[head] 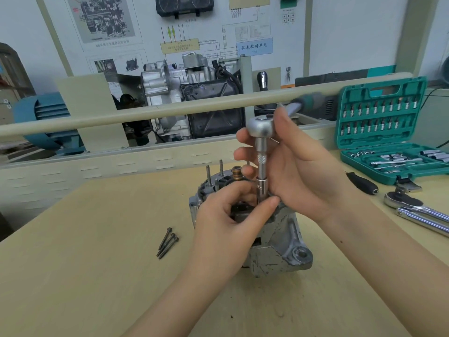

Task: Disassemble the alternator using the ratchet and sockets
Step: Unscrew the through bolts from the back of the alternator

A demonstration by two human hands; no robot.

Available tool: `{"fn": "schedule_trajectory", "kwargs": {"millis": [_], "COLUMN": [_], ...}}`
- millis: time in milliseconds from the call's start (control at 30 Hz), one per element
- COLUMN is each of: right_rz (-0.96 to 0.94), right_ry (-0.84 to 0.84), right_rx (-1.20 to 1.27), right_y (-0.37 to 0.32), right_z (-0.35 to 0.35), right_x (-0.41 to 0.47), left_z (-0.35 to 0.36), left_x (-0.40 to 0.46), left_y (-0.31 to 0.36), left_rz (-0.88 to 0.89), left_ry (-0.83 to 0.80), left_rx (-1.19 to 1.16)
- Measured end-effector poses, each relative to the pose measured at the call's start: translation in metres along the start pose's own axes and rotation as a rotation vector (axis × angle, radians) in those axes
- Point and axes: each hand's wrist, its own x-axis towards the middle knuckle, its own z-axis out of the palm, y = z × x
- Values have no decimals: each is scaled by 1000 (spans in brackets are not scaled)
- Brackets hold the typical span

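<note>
The grey alternator [279,254] stands on the wooden table [97,239], its open end up with two studs and a copper slip ring showing. A small ratchet [261,127] with a vertical extension and socket [262,188] stands on the alternator's top. My right hand [298,171] grips the extension and ratchet head from the right. My left hand [233,220] pinches the socket at its base with thumb and fingers. The ratchet's green handle points away to the back right, blurred.
Three long dark bolts [167,243] lie left of the alternator. A green socket case [388,132] stands open at the right. A large chrome ratchet [418,210] and a black-handled tool [362,183] lie in front of it. A rail and engine display stand behind the table.
</note>
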Motion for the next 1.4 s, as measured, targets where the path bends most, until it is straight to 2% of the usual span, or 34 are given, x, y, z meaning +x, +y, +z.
{"fn": "schedule_trajectory", "kwargs": {"millis": [133, 500, 700, 967, 1100, 1167, 1267, 1400], "right_rz": [12, -35, -9, -67, -64, -41, -17, -11], "right_ry": [2, 28, 3, 51, 47, 29, 14, 4], "right_rx": [-19, -7, -74, -3, -15, -29, -31, -22], "right_y": [-2, -1, -1, 1, 2, 3, 2, 1], "right_z": [0, 2, 2, 3, 4, 4, 5, 6], "right_x": [0, -2, 0, -2, -2, -2, -1, -1], "left_z": [-1, -2, -5, -1, -1, -6, -20, -32], "left_x": [2, 2, 2, 0, 0, 3, 11, 17], "left_y": [2, -1, 1, 0, 0, 1, 6, 11], "left_rz": [26, -59, -33, -1, -23, -46, -112, -104], "left_ry": [-51, 16, -87, 27, 20, -26, -218, -319], "left_rx": [14, -56, 27, -13, -21, -21, -5, 207]}}
